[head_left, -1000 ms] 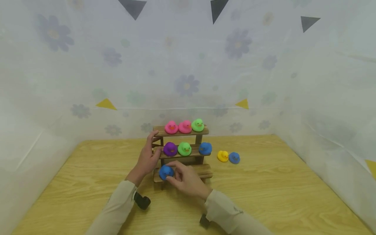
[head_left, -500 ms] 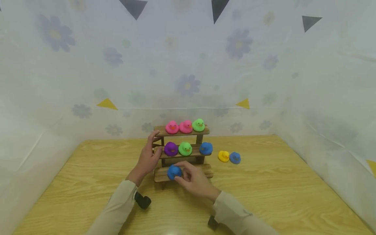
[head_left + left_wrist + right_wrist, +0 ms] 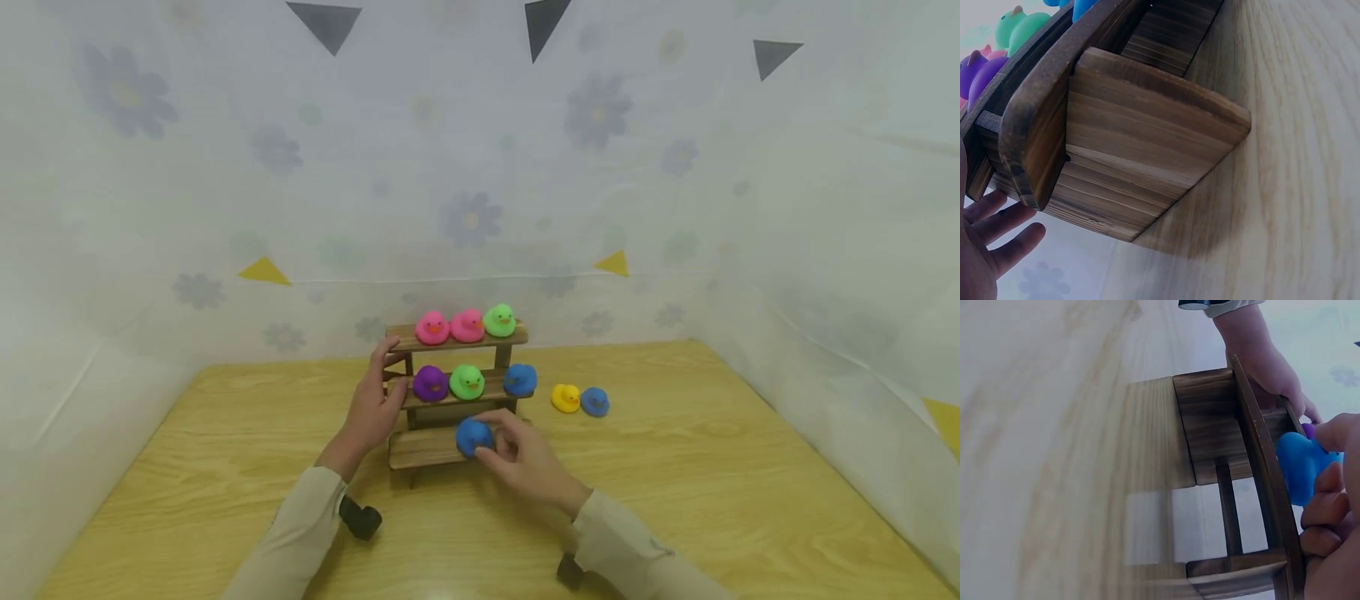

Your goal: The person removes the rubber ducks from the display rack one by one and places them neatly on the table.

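Note:
My right hand (image 3: pixel 528 462) pinches a blue rubber duck (image 3: pixel 474 437) between thumb and fingers at the lowest tier of a three-tier wooden stand (image 3: pixel 423 450). In the right wrist view this blue duck (image 3: pixel 1297 465) is at the front board's edge. My left hand (image 3: pixel 372 410) holds the stand's left end, thumb by the middle tier and a finger at the top one; its fingers (image 3: pixel 1013 219) reach behind the side in the left wrist view. A purple duck (image 3: pixel 431 383), a green duck (image 3: pixel 467 382) and another blue duck (image 3: pixel 521 380) sit on the middle tier.
Along the top tier are two pink ducks, the left one (image 3: pixel 432 327) facing forward, and a green duck (image 3: pixel 500 321). On the wooden table (image 3: pixel 675 483), right of the stand, lie a yellow duck (image 3: pixel 566 398) and a blue duck. A flowered white sheet (image 3: pixel 472 167) encloses the table.
The right hand has moved the pinched blue duck rightward along the lowest tier, from its left end to around the middle. The left hand keeps its place on the stand.

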The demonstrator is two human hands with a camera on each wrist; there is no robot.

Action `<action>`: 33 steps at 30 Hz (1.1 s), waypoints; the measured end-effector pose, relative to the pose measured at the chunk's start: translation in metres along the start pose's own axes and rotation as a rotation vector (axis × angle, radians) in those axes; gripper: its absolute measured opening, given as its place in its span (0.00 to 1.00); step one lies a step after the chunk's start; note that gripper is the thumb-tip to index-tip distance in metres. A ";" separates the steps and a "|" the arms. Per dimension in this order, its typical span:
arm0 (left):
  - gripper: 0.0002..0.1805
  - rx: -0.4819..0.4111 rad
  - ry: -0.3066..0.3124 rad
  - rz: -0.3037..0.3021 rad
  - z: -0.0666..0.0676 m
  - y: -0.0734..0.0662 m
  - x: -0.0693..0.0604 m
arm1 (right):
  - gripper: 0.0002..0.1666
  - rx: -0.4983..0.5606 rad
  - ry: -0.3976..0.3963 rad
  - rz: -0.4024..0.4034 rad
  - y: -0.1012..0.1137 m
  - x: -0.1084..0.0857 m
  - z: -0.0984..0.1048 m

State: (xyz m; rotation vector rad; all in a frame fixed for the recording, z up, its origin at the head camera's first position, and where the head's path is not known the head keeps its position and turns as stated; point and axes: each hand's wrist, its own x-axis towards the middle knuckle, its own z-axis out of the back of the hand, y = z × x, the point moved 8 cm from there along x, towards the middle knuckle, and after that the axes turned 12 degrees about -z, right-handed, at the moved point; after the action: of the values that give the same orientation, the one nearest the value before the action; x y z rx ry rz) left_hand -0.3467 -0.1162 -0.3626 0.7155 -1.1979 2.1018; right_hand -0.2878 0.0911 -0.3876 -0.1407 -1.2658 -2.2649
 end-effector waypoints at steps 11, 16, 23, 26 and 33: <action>0.32 -0.013 0.000 0.015 -0.001 0.001 -0.001 | 0.21 -0.009 -0.035 -0.042 -0.011 -0.005 0.019; 0.32 -0.005 0.001 0.020 0.000 0.001 -0.001 | 0.23 -0.015 -0.066 -0.044 -0.002 -0.010 0.033; 0.32 -0.013 -0.001 0.011 -0.001 0.001 0.000 | 0.23 -0.019 -0.095 0.035 0.018 -0.018 0.046; 0.32 -0.018 -0.003 0.002 -0.001 0.001 -0.001 | 0.23 -0.015 -0.093 0.049 0.018 -0.020 0.047; 0.32 -0.012 0.002 0.004 -0.001 0.000 0.000 | 0.22 -0.004 -0.080 0.031 0.019 -0.018 0.051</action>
State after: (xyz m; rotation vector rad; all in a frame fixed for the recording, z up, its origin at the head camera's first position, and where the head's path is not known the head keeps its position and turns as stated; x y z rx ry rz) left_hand -0.3469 -0.1156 -0.3627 0.7063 -1.2116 2.0962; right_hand -0.2713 0.1323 -0.3509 -0.2531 -1.2912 -2.2554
